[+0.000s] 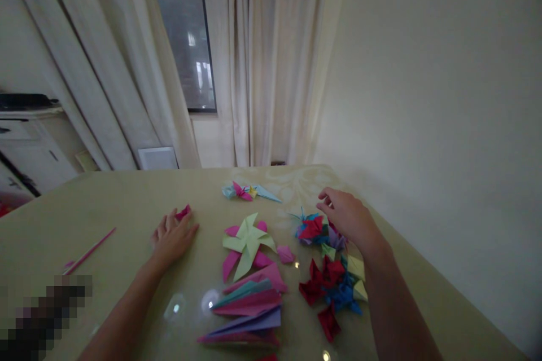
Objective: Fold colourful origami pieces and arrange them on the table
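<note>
My left hand (173, 240) rests low over the table with its fingers spread. A small magenta folded-paper piece (183, 212) lies at its fingertips, partly covered by them. To the right, my right hand (345, 214) hovers with loosely bent fingers that are apart, nothing visible in them. Beneath and beside it is a heap of origami with a red folded piece (312, 228) on blue and purple ones. Nearer me sits a second cluster of dark red origami (332, 272) and blue origami (341, 295). Between my hands lies a pale green paper pinwheel (248, 240) with pink blades under it.
Folded paper planes (249, 318) in pink, teal and purple lie at the table's front middle. A light blue paper piece (267, 194) with pink and yellow origami is farther back. A thin pink stick (91, 251) lies left. Beyond the table (127, 197) hang curtains (275, 67); a wall borders the right.
</note>
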Motion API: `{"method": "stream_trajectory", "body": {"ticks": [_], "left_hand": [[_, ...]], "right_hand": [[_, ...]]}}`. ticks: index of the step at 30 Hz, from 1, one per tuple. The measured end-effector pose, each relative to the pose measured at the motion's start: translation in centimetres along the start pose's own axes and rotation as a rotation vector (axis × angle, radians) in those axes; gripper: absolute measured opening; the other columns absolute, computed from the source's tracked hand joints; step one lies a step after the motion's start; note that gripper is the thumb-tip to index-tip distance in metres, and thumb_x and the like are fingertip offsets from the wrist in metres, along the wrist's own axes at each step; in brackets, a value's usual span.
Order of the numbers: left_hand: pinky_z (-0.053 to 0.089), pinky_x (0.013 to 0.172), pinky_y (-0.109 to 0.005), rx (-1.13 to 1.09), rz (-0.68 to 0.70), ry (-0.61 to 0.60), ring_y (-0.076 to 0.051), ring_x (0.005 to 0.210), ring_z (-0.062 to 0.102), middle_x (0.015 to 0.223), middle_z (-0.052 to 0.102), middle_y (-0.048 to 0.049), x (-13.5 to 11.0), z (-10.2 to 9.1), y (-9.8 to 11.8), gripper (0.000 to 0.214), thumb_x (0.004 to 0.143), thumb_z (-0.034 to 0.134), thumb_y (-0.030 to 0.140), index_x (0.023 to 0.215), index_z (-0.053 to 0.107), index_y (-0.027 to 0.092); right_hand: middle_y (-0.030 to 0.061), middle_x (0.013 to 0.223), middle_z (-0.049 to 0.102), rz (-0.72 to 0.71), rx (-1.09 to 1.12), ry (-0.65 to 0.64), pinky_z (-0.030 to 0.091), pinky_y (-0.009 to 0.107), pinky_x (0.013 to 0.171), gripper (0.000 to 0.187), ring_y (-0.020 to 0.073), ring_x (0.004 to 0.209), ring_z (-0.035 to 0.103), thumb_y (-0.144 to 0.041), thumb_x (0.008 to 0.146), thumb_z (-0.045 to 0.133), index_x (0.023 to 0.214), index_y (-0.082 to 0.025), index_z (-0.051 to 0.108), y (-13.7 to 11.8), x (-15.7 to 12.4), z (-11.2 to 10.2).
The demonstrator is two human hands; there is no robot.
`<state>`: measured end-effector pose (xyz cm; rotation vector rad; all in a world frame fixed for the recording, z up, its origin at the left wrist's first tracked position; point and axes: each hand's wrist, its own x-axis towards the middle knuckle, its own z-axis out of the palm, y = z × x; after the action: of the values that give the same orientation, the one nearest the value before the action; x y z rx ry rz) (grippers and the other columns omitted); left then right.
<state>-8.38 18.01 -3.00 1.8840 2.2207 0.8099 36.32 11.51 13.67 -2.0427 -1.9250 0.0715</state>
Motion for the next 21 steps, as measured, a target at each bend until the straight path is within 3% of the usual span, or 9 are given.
{"method": "stream_trajectory", "body": {"ticks": [4, 8, 12, 16, 21], "left_hand": [[0.041, 0.116, -0.065, -0.018, 0.123, -0.027, -0.041, 0.134, 0.058, 0.141, 0.061, -0.0225, 0.5, 0.0, -0.7, 0.043, 0.094, 0.050, 0.037, 0.124, 0.070, 0.014], [0.054, 0.104, -0.056, -0.102, 0.245, -0.034, -0.035, 0.103, 0.072, 0.110, 0.070, -0.0180, 1.3, -1.1, 1.2, 0.030, 0.089, 0.049, 0.035, 0.095, 0.071, 0.017], [0.061, 0.091, -0.041, -0.262, 0.417, -0.087, -0.026, 0.095, 0.074, 0.105, 0.072, -0.0098, 0.0, -3.2, 6.1, 0.024, 0.094, 0.052, 0.037, 0.096, 0.070, 0.022], [0.059, 0.092, -0.033, -0.507, 0.635, -0.224, -0.020, 0.101, 0.072, 0.106, 0.075, -0.0030, -4.0, -5.7, 12.2, 0.016, 0.101, 0.062, 0.036, 0.110, 0.068, 0.025], [0.059, 0.085, -0.031, -0.683, 0.731, -0.306, -0.018, 0.095, 0.071, 0.102, 0.074, -0.0010, -7.8, -7.9, 16.1, 0.007, 0.101, 0.067, 0.025, 0.108, 0.068, 0.026]], "right_hand": [[0.0061, 0.103, 0.079, -0.071, 0.064, 0.027, 0.044, 0.030, 0.073, 0.016, 0.0221, 0.090, 0.072, -0.028, 0.101, 0.066, 0.115, -0.021, 0.070, -1.1, -0.7, -0.6], [0.0041, 0.094, 0.079, -0.165, 0.193, 0.016, 0.046, 0.029, 0.072, 0.014, 0.0205, 0.083, 0.072, -0.027, 0.101, 0.066, 0.112, -0.021, 0.071, -2.7, -1.6, -1.3], [0.0056, 0.098, 0.079, -0.296, 0.293, -0.015, 0.049, 0.030, 0.077, 0.013, 0.0204, 0.087, 0.073, -0.026, 0.101, 0.068, 0.111, -0.020, 0.073, -5.1, -2.5, -1.2], [0.0066, 0.114, 0.079, -0.465, 0.473, -0.077, 0.052, 0.029, 0.083, 0.026, 0.0183, 0.091, 0.074, -0.028, 0.100, 0.073, 0.126, -0.022, 0.071, -7.6, -3.4, 0.0], [0.0043, 0.101, 0.080, -0.582, 0.436, -0.140, 0.049, 0.027, 0.084, 0.011, 0.0186, 0.093, 0.073, -0.015, 0.101, 0.069, 0.105, -0.019, 0.078, -9.1, -3.8, 0.8]]}}
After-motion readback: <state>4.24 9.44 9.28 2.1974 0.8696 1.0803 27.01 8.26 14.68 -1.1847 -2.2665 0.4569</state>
